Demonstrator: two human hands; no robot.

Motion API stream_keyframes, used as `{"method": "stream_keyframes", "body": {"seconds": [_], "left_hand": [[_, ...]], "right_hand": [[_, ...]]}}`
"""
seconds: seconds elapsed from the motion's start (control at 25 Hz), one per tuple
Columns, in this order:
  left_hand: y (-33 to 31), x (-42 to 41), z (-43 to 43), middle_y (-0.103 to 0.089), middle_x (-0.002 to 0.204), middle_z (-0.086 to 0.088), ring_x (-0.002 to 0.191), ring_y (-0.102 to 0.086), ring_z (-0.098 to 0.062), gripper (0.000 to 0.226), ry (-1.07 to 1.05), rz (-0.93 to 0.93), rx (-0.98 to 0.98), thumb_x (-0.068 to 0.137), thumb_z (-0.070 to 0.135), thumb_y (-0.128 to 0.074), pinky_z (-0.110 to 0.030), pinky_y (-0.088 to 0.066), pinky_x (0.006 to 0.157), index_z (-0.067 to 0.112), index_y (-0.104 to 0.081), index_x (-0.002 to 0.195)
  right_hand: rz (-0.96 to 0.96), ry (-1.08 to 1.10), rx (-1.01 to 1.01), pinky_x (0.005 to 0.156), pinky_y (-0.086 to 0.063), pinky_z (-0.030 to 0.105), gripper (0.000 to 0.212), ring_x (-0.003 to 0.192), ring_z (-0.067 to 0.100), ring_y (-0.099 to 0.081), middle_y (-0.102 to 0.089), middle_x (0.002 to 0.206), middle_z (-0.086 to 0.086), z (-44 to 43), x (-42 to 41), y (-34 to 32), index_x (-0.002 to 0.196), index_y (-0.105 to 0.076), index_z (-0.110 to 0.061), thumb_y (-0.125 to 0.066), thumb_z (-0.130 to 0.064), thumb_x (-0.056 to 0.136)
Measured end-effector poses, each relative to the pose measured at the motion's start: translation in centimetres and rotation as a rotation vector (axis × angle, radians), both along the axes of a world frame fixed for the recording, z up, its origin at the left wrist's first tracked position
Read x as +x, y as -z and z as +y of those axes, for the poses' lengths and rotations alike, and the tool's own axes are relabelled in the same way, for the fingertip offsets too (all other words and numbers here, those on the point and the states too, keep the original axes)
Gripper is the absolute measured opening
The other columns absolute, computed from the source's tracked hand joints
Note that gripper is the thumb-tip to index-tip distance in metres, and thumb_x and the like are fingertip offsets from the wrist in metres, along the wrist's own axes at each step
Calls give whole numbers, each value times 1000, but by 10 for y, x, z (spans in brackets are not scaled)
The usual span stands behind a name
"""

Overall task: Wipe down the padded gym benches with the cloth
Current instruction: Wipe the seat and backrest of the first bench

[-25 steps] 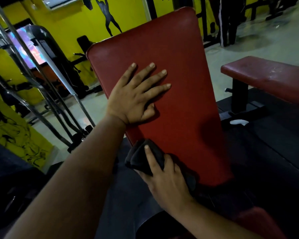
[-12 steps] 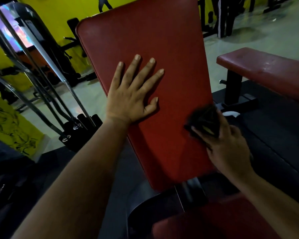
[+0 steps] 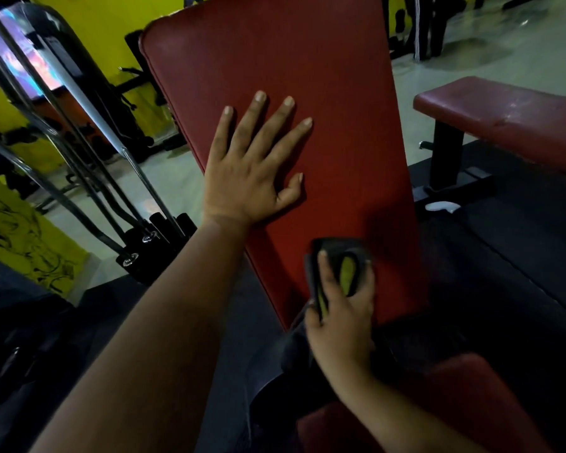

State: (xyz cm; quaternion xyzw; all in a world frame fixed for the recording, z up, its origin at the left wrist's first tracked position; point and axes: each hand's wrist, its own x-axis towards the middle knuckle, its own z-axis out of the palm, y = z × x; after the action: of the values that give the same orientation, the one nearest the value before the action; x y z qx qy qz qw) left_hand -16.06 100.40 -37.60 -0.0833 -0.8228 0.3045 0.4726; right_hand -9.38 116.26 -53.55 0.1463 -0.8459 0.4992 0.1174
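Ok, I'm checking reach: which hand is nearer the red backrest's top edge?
Left. The left hand lies flat midway up the backrest, below its top edge; the right hand holds the cloth near the bottom edge.

The upright red padded bench surface [image 3: 307,60] is smooth vinyl with a faint sheen. The folded dark cloth [image 3: 347,273], yellow-green inside, looks soft and matt. The flat red bench pad [image 3: 510,125] is dull and scuffed. The slanted metal bars [image 3: 111,135] shine like chrome.

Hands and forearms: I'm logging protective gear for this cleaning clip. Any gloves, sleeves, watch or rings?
None visible. The left hand and right hand are bare, with short nails. The left forearm and right forearm are uncovered, wrists without watch or band.
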Motion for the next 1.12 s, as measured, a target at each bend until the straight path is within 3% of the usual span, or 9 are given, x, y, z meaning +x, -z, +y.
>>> {"method": "stream_keyframes", "body": {"seconds": [0.16, 0.24, 0.36, 0.56, 0.68, 0.8, 0.96, 1.04, 1.12], "left_hand": [[-1, -1, 1, -43, 153, -3, 142, -37, -32, 61, -5, 14, -21, 94, 54, -45, -53, -25, 116, 27, -44, 148], [1, 0, -1, -44, 152, -3, 141, -38, -31, 60, 2, 23, -28, 94, 53, -45, -53, -26, 115, 27, -45, 148], [4, 1, -3, -47, 149, -2, 139, -39, -27, 56, 59, 21, -86, 94, 48, -47, -48, -28, 114, 30, -44, 147], [4, 0, -5, -49, 148, -1, 138, -44, -27, 56, 104, -2, -115, 94, 45, -48, -47, -33, 113, 30, -42, 147], [5, 1, -6, -50, 147, -1, 137, -44, -28, 56, 115, -7, -96, 93, 47, -49, -48, -32, 113, 29, -45, 146], [4, 0, -6, -52, 145, -3, 136, -46, -29, 54, 109, 2, -101, 93, 48, -49, -48, -34, 112, 26, -53, 142], [4, 0, -5, -55, 142, -3, 135, -48, -30, 53, 116, 3, -96, 93, 48, -48, -49, -35, 111, 25, -55, 140], [4, 0, -5, -56, 141, -3, 134, -48, -30, 52, 124, 6, -86, 93, 48, -48, -49, -34, 111, 25, -55, 140], [4, 0, -5, -57, 140, -3, 134, -48, -29, 52, 132, 13, -80, 93, 47, -49, -49, -34, 111, 24, -57, 138]], "right_hand": [[70, -198, 213, 71, -56, 41, 101, 102, 39, -57, -28, 151, 26, -25, 33, 4, 142, -36, -49, -87, -25, 58], [215, -290, 358, 61, -55, 42, 88, 92, 36, -59, -35, 150, 23, -21, 33, 19, 139, -44, -48, -79, -22, 62], [483, -356, 591, 61, -54, 46, 55, 94, 39, -52, -35, 150, 11, 3, 20, 51, 121, -63, -44, -69, -25, 70], [568, -211, 694, 60, -52, 48, 47, 89, 44, -52, -36, 148, 11, 61, -28, 60, 112, -69, -45, -57, -19, 75], [407, -120, 623, 60, -51, 46, 79, 90, 47, -54, -40, 147, 19, 91, -61, 43, 123, -64, -42, -83, -8, 55], [231, -20, 488, 60, -53, 44, 82, 97, 49, -52, -34, 149, 24, 112, -86, 40, 130, -57, -42, -82, -6, 61], [-39, 41, 151, 99, -46, 47, 88, 127, 44, -41, -16, 156, 19, 108, -83, 49, 143, -24, -51, -69, -8, 81], [-240, 29, 39, 105, -36, 36, 88, 132, 42, -36, -8, 155, 22, 92, -65, 50, 149, -14, -46, -64, -9, 86], [-231, 32, 57, 109, -32, 37, 92, 135, 42, -29, -3, 155, 24, 70, -41, 49, 149, 0, -45, -63, -18, 88]]}}
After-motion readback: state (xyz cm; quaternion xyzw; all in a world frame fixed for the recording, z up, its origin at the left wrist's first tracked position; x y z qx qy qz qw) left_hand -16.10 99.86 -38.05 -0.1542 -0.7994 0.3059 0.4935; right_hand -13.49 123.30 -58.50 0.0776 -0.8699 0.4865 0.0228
